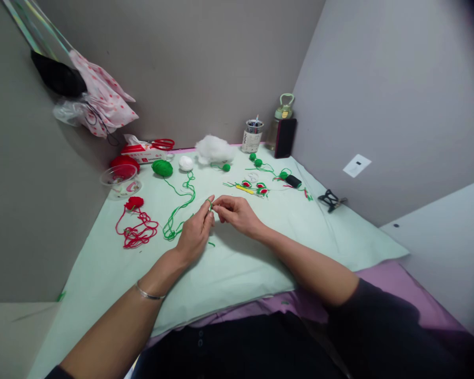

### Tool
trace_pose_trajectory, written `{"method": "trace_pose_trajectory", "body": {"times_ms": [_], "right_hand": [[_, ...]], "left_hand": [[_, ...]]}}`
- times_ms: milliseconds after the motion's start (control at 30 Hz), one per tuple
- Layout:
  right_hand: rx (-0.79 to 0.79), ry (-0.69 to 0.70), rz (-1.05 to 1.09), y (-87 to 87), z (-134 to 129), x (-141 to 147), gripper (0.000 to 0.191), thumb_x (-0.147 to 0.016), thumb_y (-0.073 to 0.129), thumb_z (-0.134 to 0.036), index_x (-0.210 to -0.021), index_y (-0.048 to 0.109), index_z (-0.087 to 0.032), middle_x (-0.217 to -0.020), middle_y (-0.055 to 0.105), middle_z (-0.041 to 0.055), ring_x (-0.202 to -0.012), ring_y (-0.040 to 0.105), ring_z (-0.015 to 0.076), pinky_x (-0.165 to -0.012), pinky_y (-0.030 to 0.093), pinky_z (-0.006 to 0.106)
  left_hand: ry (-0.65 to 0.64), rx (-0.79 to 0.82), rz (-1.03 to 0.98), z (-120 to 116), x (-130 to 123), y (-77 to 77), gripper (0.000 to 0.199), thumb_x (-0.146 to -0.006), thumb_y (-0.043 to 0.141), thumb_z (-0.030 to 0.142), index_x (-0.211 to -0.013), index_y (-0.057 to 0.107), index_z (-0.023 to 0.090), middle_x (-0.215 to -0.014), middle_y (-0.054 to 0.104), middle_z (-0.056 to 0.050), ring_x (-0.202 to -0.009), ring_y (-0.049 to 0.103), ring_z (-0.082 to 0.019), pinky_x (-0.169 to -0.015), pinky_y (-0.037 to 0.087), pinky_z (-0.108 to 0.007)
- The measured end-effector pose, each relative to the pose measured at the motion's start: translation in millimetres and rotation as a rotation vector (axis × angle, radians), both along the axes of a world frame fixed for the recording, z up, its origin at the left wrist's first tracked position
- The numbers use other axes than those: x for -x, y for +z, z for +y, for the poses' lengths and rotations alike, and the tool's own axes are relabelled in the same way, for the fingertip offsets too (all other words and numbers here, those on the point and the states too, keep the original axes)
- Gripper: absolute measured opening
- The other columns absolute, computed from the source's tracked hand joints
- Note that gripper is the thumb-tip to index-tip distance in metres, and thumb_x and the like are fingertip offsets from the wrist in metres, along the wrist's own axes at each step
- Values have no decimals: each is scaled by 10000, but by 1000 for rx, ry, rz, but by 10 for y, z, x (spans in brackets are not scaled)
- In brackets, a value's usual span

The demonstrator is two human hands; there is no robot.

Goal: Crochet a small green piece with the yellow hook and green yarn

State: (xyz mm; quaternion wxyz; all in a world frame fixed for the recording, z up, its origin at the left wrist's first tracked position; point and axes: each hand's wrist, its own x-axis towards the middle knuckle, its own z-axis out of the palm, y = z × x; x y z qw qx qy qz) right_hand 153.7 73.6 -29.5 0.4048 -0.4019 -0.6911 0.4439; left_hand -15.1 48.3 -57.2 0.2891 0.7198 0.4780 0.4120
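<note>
Over the middle of the pale green cloth (237, 268), my two hands meet at their fingertips. A bit of green yarn (210, 203) runs across the index finger of my left hand (195, 230), whose thumb and fingers are closed on it. My right hand (237, 213) pinches at the same spot; its fingertips hide what they grip. Loose green strands (181, 208) trail to a green yarn ball (162, 168) left of my hands. Beyond my right hand lie a yellow-handled tool (245, 189) and small red and green yarn pieces (262, 189).
Tangled red yarn (140, 231) and a clear plastic tub (122, 184) lie at left. Along the back are a tissue box (144, 152), red-handled scissors (164, 144), white stuffing (214, 149), a pen cup (253, 136), a phone (285, 138) and a bottle (278, 118). Grey walls enclose the table.
</note>
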Motion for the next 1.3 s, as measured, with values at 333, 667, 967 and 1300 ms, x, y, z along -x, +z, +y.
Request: {"method": "trace_pose_trajectory", "body": {"times_ms": [333,667,967,1300], "right_hand": [[-51,-8,-15,-31,8,19,190,-894,576,-334,-885,688,-180,-598,565,-43,-561,507,107,-585,395,238],[-45,-28,-8,-24,33,0,184,-890,576,-335,-871,676,-182,-581,536,-47,-549,474,108,-583,381,245],[-4,19,30,-17,67,-13,182,-873,583,-328,-864,672,-170,-571,534,-52,-535,479,106,-552,389,239],[-88,-73,-19,-65,43,-16,204,-894,595,-360,-921,684,-177,-566,550,-57,-525,487,102,-571,379,239]], "left_hand": [[5,-84,-7,0,-7,8,446,-1034,411,311,-1449,548,223,-1085,599,-81,-885,615,-192,-922,514,-366],[-13,-57,-41,18,-8,-5,447,-1023,405,263,-1443,553,220,-1291,547,-112,-885,648,-161,-887,545,-344],[-32,-34,-63,34,-1,-33,428,-1015,403,251,-1401,587,230,-1384,528,-119,-904,653,-161,-905,556,-361],[14,-2,-223,59,48,64,290,-947,568,294,-1181,718,212,-1304,567,-102,-947,650,-185,-916,544,-369]]}}
